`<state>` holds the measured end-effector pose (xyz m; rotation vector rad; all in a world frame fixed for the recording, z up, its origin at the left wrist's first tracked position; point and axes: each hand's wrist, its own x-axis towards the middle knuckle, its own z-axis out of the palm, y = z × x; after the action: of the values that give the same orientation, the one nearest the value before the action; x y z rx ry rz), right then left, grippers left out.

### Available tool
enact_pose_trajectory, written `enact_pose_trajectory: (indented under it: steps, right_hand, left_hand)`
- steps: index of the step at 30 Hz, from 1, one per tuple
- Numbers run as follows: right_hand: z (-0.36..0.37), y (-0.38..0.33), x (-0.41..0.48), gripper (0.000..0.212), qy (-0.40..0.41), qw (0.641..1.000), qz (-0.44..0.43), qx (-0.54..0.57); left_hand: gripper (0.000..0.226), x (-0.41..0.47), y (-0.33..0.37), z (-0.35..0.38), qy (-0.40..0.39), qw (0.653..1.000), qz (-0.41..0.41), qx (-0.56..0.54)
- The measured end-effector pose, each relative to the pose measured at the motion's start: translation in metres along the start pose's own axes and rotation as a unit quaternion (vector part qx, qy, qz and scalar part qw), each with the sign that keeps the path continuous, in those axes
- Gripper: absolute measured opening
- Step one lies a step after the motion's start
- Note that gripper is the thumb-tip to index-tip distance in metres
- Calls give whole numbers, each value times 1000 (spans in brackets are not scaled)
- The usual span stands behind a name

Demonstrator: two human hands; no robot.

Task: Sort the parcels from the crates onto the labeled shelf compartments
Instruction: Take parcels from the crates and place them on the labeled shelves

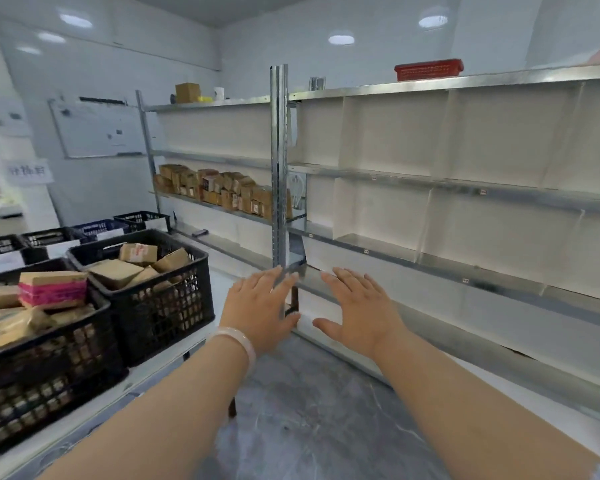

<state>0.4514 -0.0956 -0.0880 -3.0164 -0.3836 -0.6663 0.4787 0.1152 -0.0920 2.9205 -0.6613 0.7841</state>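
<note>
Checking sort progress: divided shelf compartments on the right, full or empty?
Empty. The white divided compartments show bare backs and shelves; parcels sit in the black crate.

Two empty, flat-spread hands, left (260, 311) and right (359, 308), before shelf (430, 261); parcel-filled crates (153, 306) alongside.

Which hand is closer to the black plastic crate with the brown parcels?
Left. The left hand hovers open just right of the black plastic crate; the right hand hovers open farther right, by the metal shelf.
</note>
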Motion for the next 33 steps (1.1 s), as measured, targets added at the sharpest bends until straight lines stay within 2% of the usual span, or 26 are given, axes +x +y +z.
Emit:
enact_pose_trajectory:
  steps: [8,14,18,27,33]
  right_hand:
    - [70,18,136,84,-17,992,-107,72]
    - [116,6,216,82,-35,976,-175,122]
    - [156,-21,261,81,-67,965,-208,147]
    - [231,-119,384,75,-66,939,-273,198]
    - [274,-187,467,72,-88,929,-278,229]
  left_hand:
    - [70,70,-60,54,-7,992,-117,51]
    - [70,83,-108,92,-32,973,-217,77]
    - [70,84,-153,111,-31,958,-275,76]
    - [66,102,-292,154,-14,935,-350,50]
    - [55,118,-395,182,-17,920,-391,15]
